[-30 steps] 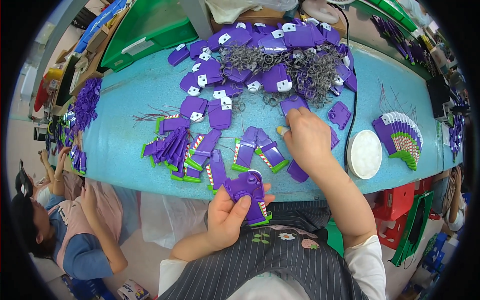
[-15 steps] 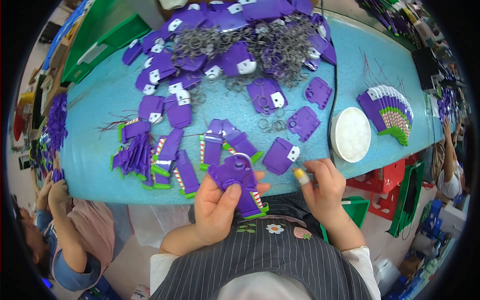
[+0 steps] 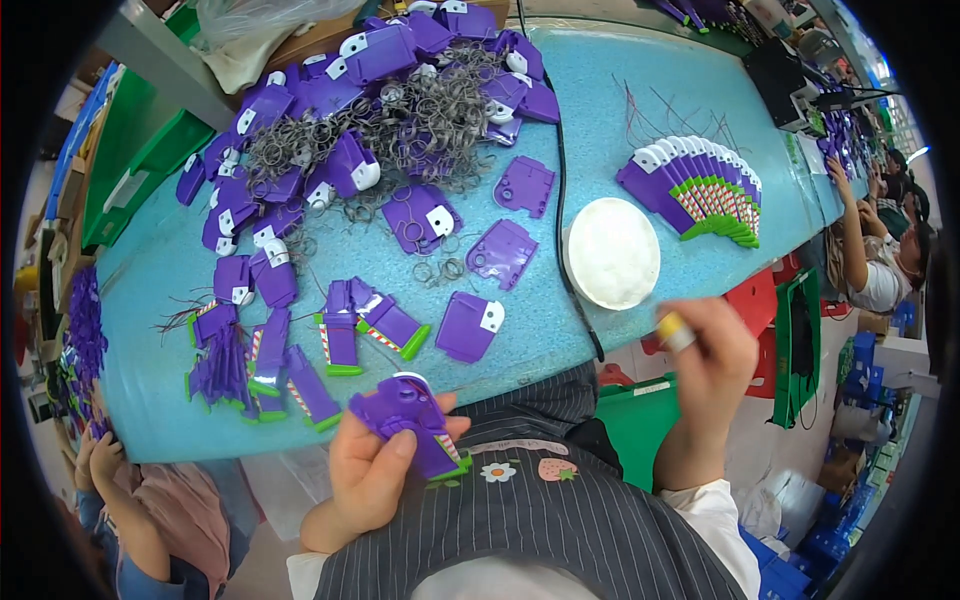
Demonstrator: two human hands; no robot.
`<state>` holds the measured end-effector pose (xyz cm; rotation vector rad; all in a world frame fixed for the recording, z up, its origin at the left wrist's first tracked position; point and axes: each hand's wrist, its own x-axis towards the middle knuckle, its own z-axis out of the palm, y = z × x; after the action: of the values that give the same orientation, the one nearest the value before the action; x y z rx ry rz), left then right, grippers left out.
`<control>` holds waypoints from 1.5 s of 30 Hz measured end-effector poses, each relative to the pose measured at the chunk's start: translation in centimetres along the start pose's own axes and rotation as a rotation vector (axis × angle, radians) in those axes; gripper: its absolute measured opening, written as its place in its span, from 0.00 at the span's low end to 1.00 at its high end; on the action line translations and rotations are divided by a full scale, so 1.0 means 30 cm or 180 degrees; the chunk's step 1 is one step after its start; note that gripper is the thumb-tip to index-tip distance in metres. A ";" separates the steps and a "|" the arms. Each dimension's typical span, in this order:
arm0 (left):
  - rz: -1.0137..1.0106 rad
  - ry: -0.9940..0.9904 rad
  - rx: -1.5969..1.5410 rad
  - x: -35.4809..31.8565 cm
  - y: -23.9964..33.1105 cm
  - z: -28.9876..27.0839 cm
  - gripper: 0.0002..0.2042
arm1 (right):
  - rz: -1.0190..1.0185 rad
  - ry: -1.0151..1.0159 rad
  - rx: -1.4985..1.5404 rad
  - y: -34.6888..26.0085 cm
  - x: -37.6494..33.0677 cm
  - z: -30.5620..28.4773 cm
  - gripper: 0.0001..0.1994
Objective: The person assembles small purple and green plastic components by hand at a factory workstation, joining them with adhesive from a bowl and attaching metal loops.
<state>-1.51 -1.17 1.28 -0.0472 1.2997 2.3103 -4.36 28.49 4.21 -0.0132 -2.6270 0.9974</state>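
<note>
My left hand (image 3: pixel 372 470) is closed round a purple plastic part (image 3: pixel 408 425) with a striped red-and-white strip and a green end, in front of my apron. My thumb presses on its face. To the right, my right hand (image 3: pixel 712 360) is raised past the table's front edge, below the white tub (image 3: pixel 612 255). A yellow-and-white wrap (image 3: pixel 676 331) covers one fingertip. Motion smears its fingers, so whether they pinch anything is hidden. Nearest the left hand on the table lie striped purple pieces with green ends (image 3: pixel 312 388) and a purple plate with a white corner (image 3: pixel 468 328).
Grey metal rings (image 3: pixel 400 130) lie heaped over purple plates at the back left. A fan of purple, green-ended pieces with wires (image 3: pixel 700 190) lies right of the tub. A black cable (image 3: pixel 563 180) crosses the table. Co-workers sit left (image 3: pixel 165 480) and right (image 3: pixel 870 250).
The view has swung, so the table's contents sit farther left. My right hand has moved right, away from the purple plates and off the table edge. My left hand still holds the purple part.
</note>
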 end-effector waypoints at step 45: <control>0.0191 -0.1436 -0.0884 -0.006 -0.037 -0.027 0.17 | 0.0766 -0.1966 0.2123 -0.068 0.006 0.292 0.13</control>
<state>-1.03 -1.42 0.00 0.4024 0.7630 2.3522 -7.00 21.35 -0.56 0.1626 -2.6725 2.2166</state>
